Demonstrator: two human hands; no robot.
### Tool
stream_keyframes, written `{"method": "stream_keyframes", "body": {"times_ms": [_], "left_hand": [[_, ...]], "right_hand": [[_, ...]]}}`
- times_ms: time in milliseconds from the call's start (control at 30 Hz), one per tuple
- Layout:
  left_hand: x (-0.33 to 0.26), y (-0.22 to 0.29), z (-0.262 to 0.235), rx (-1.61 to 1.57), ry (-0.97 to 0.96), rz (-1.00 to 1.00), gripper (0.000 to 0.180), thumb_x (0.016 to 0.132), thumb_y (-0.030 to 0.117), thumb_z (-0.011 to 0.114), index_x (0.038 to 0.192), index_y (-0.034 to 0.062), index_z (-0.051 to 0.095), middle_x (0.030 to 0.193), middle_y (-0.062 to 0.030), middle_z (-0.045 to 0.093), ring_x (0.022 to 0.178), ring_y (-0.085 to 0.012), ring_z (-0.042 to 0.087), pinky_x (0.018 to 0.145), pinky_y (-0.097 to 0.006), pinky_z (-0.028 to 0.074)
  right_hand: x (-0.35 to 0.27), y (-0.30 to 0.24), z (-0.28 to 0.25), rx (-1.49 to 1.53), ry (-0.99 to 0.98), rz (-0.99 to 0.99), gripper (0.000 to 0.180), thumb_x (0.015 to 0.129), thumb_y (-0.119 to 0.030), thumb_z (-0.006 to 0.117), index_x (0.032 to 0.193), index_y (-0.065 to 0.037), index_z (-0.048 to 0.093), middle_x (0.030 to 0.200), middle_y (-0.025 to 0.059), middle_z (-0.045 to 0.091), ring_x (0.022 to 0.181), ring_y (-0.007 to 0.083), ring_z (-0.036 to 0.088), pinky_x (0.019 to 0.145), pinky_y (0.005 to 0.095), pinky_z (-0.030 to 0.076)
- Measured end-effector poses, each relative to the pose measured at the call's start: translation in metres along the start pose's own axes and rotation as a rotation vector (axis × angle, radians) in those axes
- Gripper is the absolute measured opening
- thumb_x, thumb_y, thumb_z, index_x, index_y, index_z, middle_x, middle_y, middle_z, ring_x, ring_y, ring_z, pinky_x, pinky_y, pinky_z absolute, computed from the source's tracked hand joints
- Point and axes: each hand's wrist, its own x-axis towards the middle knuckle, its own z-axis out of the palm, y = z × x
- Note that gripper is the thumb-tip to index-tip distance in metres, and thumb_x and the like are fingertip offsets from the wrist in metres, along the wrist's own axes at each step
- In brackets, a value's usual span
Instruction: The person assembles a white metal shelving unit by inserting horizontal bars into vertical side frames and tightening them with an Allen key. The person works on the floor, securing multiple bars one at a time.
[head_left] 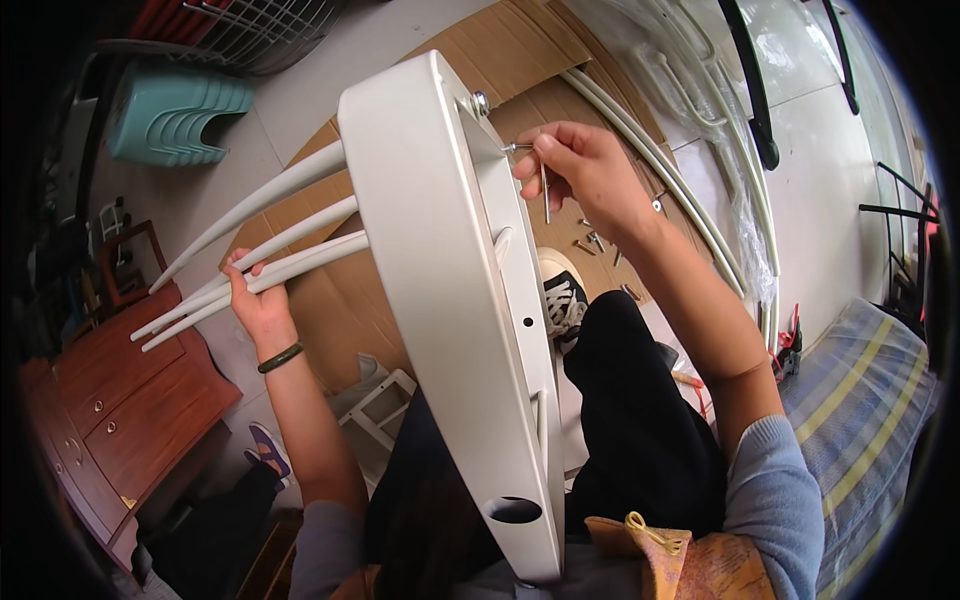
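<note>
Fingers (545,150) of the right hand (585,170) pinch a hex key (543,185) at the white panel (450,300).
Left hand (258,300) closes around white rods (280,255), steadying the frame.

Stacked teal stools (178,118), a wooden dresser (130,400), scattered screws (590,243).

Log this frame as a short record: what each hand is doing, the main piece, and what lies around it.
left hand: grips one of the white curved rods fixed to the panel
right hand: pinches a hex key at the panel's edge
main piece: white panel, held on edge across the lap
underneath: cardboard sheet with loose screws
nearby: stacked teal stools, wooden cabinet, white tubes
</note>
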Motion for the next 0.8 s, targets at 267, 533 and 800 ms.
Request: {"method": "stream_keyframes", "body": {"times_ms": [267,533,800], "left_hand": [[-0.003,0.000,0.008,-0.047,0.031,-0.032,0.017,0.091,0.023,0.042,0.091,0.0065,0.047,0.085,-0.0043,0.050,0.074,-0.0146,0.046,0.058,-0.025,0.039],[0.001,-0.005,0.012,-0.099,-0.069,-0.027,0.018,0.091,0.026,0.042,0.086,0.0082,0.044,0.079,-0.0033,0.045,0.074,-0.0149,0.045,0.056,-0.025,0.036],[0.001,-0.003,0.009,-0.023,-0.003,0.001,0.017,0.090,0.024,0.042,0.086,0.0082,0.044,0.080,-0.0036,0.045,0.075,-0.0156,0.045,0.055,-0.025,0.037]], "right_hand": [[-0.006,0.023,-0.017,-0.907,-0.017,-0.820,0.042,0.077,0.007,0.051,0.117,-0.005,0.049,0.095,0.0105,0.055,0.085,0.0187,0.055,0.070,0.0272,0.047],[0.032,-0.004,-0.011,-0.195,0.107,-0.160,0.029,0.085,-0.014,0.052,0.108,0.003,0.050,0.066,0.0058,0.056,0.047,0.0108,0.050,0.043,0.0219,0.038],[0.011,0.042,-0.015,-0.026,0.042,0.148,0.039,0.092,-0.037,0.036,0.093,-0.004,0.057,0.066,0.0022,0.051,0.055,0.0097,0.046,0.051,0.0222,0.037]]}}
